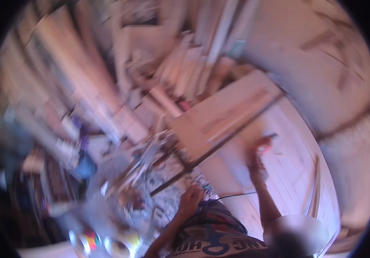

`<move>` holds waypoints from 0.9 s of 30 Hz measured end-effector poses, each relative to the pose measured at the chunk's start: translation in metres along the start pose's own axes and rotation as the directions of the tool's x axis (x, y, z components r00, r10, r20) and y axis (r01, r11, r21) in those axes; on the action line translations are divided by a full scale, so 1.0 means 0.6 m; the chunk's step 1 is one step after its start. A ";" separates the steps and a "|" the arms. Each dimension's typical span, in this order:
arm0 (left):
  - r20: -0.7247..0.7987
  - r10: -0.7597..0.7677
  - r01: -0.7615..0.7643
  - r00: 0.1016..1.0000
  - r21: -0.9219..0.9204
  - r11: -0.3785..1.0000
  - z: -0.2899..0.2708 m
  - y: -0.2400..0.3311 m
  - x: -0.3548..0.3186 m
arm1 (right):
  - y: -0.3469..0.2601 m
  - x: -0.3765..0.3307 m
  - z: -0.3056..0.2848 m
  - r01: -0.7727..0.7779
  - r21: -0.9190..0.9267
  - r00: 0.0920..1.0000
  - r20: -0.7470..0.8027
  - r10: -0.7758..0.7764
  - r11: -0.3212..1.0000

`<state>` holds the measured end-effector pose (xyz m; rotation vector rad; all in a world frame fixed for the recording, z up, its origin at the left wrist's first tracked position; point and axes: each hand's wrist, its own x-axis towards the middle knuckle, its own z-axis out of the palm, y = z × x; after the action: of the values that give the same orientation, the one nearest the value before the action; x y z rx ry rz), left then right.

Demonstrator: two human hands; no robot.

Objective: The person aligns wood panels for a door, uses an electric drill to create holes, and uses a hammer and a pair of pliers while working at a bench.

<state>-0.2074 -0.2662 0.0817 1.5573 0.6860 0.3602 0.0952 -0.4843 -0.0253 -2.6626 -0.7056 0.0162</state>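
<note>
My right hand (257, 168) is out over the pale wooden worktop (299, 161), closed around a red-orange tool (263, 148) with a dark tip. Blur hides what kind of tool it is. A thin black cable (235, 196) crosses the worktop near my right forearm. Close to my body, my left hand (192, 198) is at the worktop's left corner; motion smears its fingers, and nothing can be made out in it. Beyond both hands lies a brown wooden panel (223, 114) with a long dark strip (230, 136) along its near edge.
Stacked planks and offcuts (79, 64) fill the far left. Shavings and scraps (167, 180) cover the floor left of the worktop. Round tins (86, 241) stand at the lower left. A pale round object (318, 232) is at the lower right, near a thin wood strip (315, 189).
</note>
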 end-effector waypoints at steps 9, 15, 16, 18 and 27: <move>0.060 -0.106 0.107 0.993 -0.017 0.994 -0.043 -0.017 -0.107 | 0.027 0.023 -0.025 0.026 -0.330 0.957 0.282 0.072 0.944; -0.110 -0.139 0.131 0.984 -0.081 0.988 -0.085 0.030 -0.257 | 0.085 0.081 -0.019 0.292 -0.434 0.955 0.179 -0.236 0.852; -0.199 -0.147 0.133 0.969 -0.085 0.987 -0.086 0.030 -0.282 | 0.073 0.088 -0.016 0.309 -0.410 0.951 0.158 -0.267 0.858; -0.361 -0.153 0.126 0.920 -0.096 0.987 -0.085 0.029 -0.332 | 0.053 0.094 -0.021 0.342 -0.364 0.939 0.093 -0.332 0.866; -0.765 -0.198 0.169 0.613 -0.117 0.979 -0.005 0.012 -0.494 | -0.047 0.065 0.033 0.515 -0.165 0.857 0.092 -0.506 0.841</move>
<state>-0.4352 -0.4466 0.1404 1.2332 1.4989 0.9133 0.1140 -0.4358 -0.0300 -2.5548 -1.4794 -0.1412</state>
